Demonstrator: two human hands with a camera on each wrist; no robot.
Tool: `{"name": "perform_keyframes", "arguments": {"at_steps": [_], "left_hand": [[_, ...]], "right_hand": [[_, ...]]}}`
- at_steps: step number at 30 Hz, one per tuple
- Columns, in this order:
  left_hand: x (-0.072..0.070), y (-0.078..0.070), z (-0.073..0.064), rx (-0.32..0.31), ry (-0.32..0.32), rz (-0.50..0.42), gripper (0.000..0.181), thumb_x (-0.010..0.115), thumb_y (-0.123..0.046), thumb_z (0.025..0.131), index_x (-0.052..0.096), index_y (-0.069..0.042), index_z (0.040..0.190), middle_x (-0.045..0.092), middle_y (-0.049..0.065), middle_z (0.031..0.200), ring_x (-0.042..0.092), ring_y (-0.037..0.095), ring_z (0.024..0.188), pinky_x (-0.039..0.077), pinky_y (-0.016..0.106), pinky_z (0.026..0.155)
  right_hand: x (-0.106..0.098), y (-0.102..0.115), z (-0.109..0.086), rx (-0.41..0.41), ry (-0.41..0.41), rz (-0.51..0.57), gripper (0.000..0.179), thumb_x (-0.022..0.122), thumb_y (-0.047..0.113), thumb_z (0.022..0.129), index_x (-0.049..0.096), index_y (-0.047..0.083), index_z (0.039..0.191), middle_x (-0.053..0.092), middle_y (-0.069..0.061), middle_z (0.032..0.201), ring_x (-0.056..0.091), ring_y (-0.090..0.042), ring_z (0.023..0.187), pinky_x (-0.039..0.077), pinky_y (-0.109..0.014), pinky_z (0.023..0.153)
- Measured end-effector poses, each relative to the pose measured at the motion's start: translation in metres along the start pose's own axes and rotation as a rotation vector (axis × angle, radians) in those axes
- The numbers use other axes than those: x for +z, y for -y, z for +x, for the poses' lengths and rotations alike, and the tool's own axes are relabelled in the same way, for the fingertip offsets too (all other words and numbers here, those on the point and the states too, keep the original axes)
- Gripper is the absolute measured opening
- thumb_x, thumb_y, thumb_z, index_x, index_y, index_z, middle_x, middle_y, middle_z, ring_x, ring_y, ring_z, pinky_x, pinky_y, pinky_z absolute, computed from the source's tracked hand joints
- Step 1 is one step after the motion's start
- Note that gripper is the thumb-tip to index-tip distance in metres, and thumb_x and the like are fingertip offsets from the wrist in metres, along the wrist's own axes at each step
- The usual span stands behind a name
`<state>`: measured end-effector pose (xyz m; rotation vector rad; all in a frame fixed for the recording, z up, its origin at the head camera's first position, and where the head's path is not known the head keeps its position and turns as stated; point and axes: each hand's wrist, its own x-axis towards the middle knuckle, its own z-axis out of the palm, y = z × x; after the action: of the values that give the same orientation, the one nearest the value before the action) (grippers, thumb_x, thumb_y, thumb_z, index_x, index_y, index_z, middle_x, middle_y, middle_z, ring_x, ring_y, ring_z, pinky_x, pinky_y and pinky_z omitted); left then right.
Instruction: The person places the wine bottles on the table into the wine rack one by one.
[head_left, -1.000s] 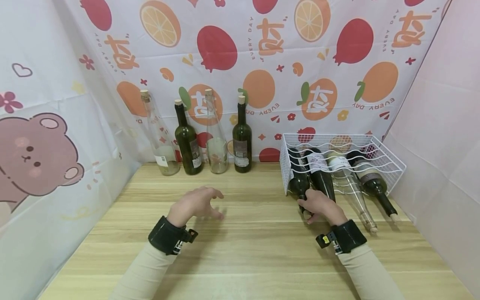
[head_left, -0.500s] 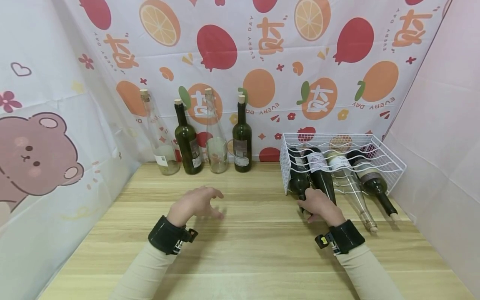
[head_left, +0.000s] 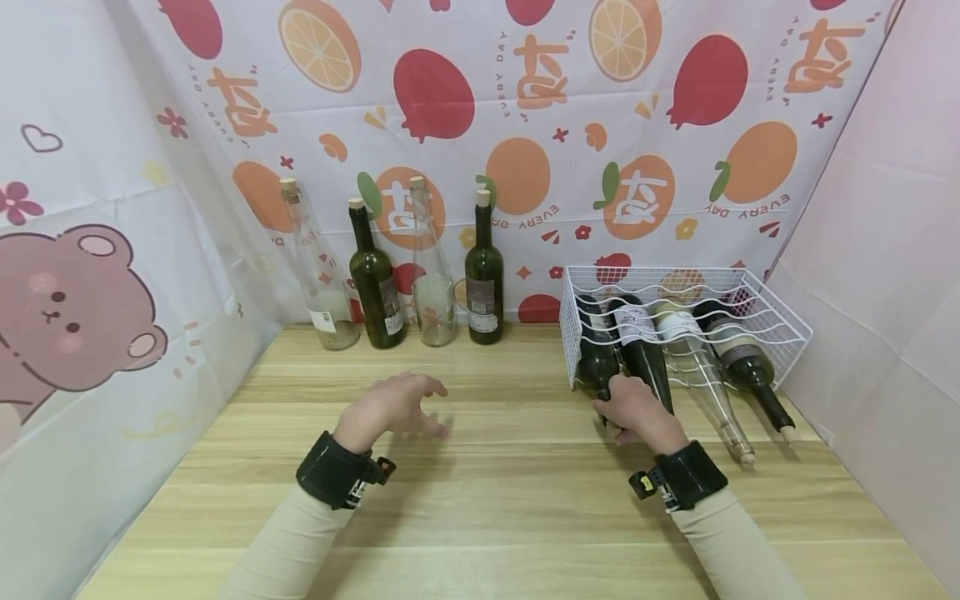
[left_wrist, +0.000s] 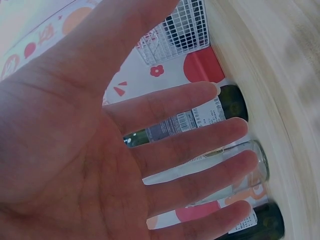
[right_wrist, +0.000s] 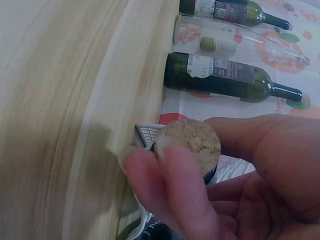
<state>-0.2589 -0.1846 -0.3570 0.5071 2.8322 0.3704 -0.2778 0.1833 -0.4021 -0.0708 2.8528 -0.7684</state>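
On the right, my right hand [head_left: 643, 410] grips the neck of a dark wine bottle [head_left: 598, 363], the leftmost one lying in a white wire bottle rack [head_left: 570, 346]. Its cork [right_wrist: 194, 142] faces the right wrist camera, with fingertips beside and across it. Three more bottles lie alongside, necks toward me: a dark bottle [head_left: 643, 354], a clear bottle [head_left: 708, 379] and another dark bottle [head_left: 750, 367]. My left hand [head_left: 388, 408] hovers over the table, holding nothing; its fingers [left_wrist: 190, 140] are spread in the left wrist view.
Along the back wall stand a clear bottle [head_left: 332, 321], a green wine bottle [head_left: 373, 279], a second clear bottle [head_left: 432, 304] and a second green wine bottle [head_left: 485, 279], all corked. Printed cloth [head_left: 558, 125] hangs behind the wooden table [head_left: 480, 500] and at its sides.
My right hand and wrist have shifted very slightly left, still on the bottle neck. The left hand and the bottles stay in place.
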Motion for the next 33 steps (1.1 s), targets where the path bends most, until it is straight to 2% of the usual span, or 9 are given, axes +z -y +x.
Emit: {"name": "perform_keyframes", "arguments": {"at_steps": [4,7,11,13,20,27,33], "left_hand": [[-0.0014,-0.0006,-0.0008,-0.004,0.003,-0.014,0.066,0.089,-0.039,0.079,0.067,-0.011,0.134,0.068,0.015,0.134,0.062,0.035,0.124,0.052,0.058,0.100],[-0.0021,-0.0010,-0.0011,-0.002,0.007,-0.017,0.065,0.089,-0.039,0.079,0.067,-0.011,0.133,0.068,0.015,0.134,0.062,0.035,0.124,0.053,0.058,0.099],[-0.0023,-0.0013,-0.0012,-0.005,0.013,-0.015,0.065,0.089,-0.040,0.079,0.067,-0.012,0.134,0.068,0.015,0.134,0.062,0.034,0.124,0.053,0.058,0.100],[-0.0021,-0.0011,-0.0010,-0.008,0.013,-0.012,0.066,0.089,-0.040,0.079,0.067,-0.012,0.134,0.068,0.015,0.134,0.061,0.034,0.124,0.053,0.058,0.100],[-0.0017,0.0000,-0.0007,-0.008,0.010,-0.009,0.066,0.088,-0.041,0.079,0.067,-0.012,0.134,0.068,0.015,0.134,0.062,0.034,0.125,0.052,0.058,0.100],[-0.0009,0.0013,-0.0003,-0.004,0.010,-0.009,0.066,0.088,-0.041,0.079,0.067,-0.011,0.134,0.068,0.015,0.134,0.062,0.036,0.124,0.051,0.061,0.101],[-0.0002,0.0019,0.0004,0.002,0.007,-0.006,0.065,0.088,-0.041,0.079,0.067,-0.012,0.134,0.069,0.015,0.133,0.063,0.036,0.123,0.051,0.062,0.100]], "right_hand": [[-0.0037,-0.0035,-0.0007,-0.064,0.012,-0.048,0.026,0.063,0.024,0.100,0.057,0.001,0.090,0.062,-0.015,0.085,0.070,-0.019,0.051,0.061,-0.032,0.059],[-0.0067,-0.0057,-0.0016,-0.094,0.064,-0.030,0.025,0.060,0.022,0.102,0.057,-0.001,0.092,0.063,-0.017,0.088,0.072,-0.022,0.055,0.063,-0.035,0.064],[-0.0083,-0.0061,-0.0029,-0.035,0.167,0.113,0.021,0.057,0.017,0.104,0.051,-0.002,0.099,0.055,-0.016,0.092,0.074,-0.024,0.060,0.063,-0.035,0.059],[-0.0084,-0.0056,-0.0034,-0.013,0.182,0.151,0.020,0.057,0.016,0.104,0.049,-0.002,0.099,0.053,-0.015,0.092,0.074,-0.023,0.061,0.063,-0.034,0.059],[-0.0065,-0.0039,-0.0040,-0.059,0.126,0.049,0.021,0.063,0.015,0.101,0.051,-0.001,0.095,0.053,-0.012,0.088,0.071,-0.021,0.061,0.062,-0.032,0.056],[-0.0054,-0.0035,-0.0029,-0.015,0.107,0.084,0.023,0.065,0.018,0.100,0.052,0.000,0.094,0.055,-0.009,0.080,0.073,-0.021,0.054,0.061,-0.031,0.052],[-0.0048,-0.0031,-0.0030,-0.001,0.091,0.073,0.025,0.068,0.020,0.098,0.053,0.000,0.096,0.056,-0.010,0.080,0.071,-0.019,0.051,0.060,-0.031,0.051]]}}
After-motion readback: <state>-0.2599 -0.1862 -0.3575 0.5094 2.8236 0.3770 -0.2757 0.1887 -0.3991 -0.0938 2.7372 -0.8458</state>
